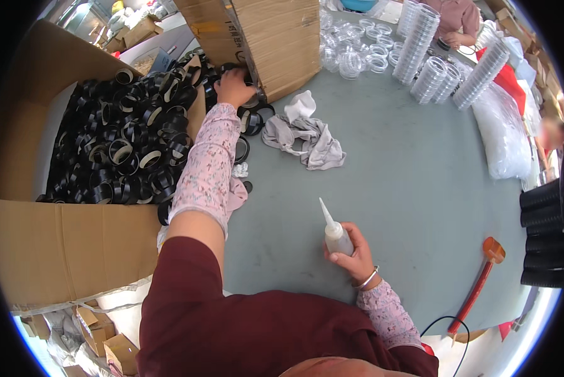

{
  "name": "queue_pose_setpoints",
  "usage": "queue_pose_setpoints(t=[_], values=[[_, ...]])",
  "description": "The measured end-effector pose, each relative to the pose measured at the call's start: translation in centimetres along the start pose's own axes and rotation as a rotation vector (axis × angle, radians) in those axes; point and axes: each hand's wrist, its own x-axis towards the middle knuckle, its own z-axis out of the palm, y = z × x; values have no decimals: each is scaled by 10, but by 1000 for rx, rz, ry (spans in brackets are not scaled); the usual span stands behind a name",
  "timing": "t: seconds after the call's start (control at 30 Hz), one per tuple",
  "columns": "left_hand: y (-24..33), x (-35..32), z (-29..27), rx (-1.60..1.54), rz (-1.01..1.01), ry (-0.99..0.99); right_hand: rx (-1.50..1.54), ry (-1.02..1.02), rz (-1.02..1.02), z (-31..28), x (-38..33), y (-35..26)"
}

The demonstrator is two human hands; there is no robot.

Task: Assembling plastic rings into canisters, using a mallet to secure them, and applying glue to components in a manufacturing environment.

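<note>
My right hand [352,252] is closed around a small translucent squeeze bottle [338,240] with a long pointed nozzle, held upright above the table. My left arm is stretched far forward, and my left hand [235,88] reaches down among black rings at the foot of an upright cardboard flap. Its fingertips are hidden, so whether it grips a ring cannot be told. Close below that hand, several loose black rings [251,124] lie at the table's left edge. Many more black rings [121,151] with pale insides fill the large cardboard box [68,242] on the left.
Crumpled grey cloth [307,141] lies mid-table. Clear plastic rings [376,50] are heaped at the back beside tall stacks [417,44]. At right are a plastic bag [505,138], a red-handled mallet [476,289] and black ribbed cylinders [542,232]. Another person's hand [454,39] works across the table.
</note>
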Motion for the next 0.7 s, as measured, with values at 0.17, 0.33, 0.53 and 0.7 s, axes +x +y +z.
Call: queue_pose_setpoints(t=[0.17,0.33,0.53,0.7], values=[[24,-11,7,232,-29,-695,174,59,9,3,-1,-16],[18,-69,-24,4,108,-608,251,-20,-5,2,2,-15],[78,-168,-89,-73,126,-525,332,36,-82,-7,2,-9],[135,-248,-136,-135,187,-310,375,136,-187,-30,2,-20]])
